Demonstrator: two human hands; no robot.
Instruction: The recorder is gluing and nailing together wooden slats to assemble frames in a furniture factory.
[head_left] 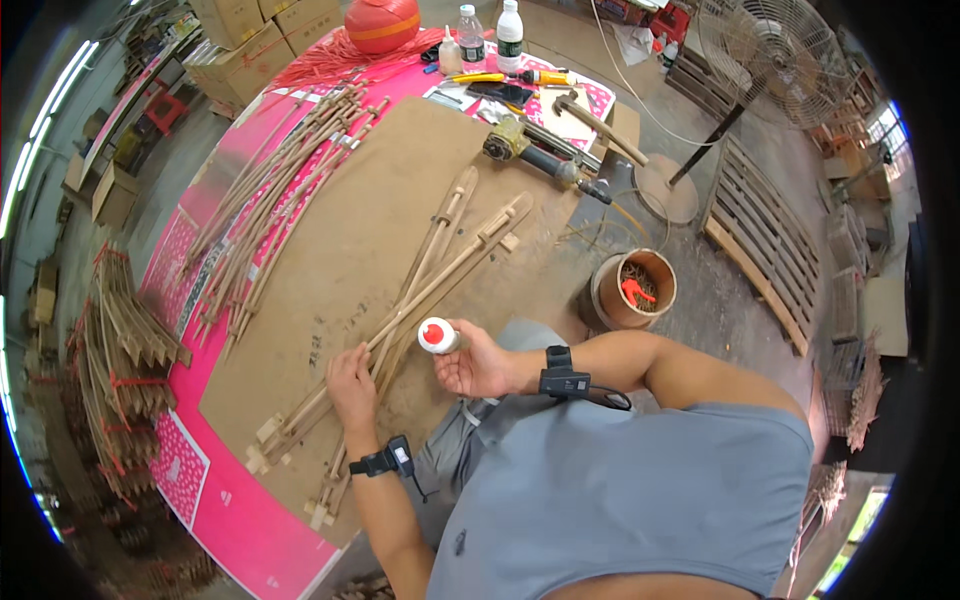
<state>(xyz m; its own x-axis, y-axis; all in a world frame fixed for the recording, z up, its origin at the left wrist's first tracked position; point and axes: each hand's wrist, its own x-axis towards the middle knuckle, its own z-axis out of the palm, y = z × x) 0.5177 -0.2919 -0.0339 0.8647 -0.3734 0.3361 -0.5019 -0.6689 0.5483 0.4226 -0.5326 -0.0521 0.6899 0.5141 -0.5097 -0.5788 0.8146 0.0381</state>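
My right hand (477, 362) is closed around a small white bottle (448, 341) with a red top that faces up toward me. My left hand (352, 388) has its fingers closed at a long slim wooden stick frame (440, 285), near the middle of its length. Another stick frame (437, 232) of the same kind crosses it, and both rest on a brown board (290, 270). Small wooden blocks (268, 430) are fixed at the frames' near ends. The bottle is just right of the sticks, apart from them.
Bundled sticks (290, 190) lie on the pink table covering (230, 480) at left. A power tool (530, 155), a hammer (600, 125) and bottles (508, 35) are at the far side. A bucket of small pieces (650, 275), a fan (775, 60) and a pallet (760, 240) stand right.
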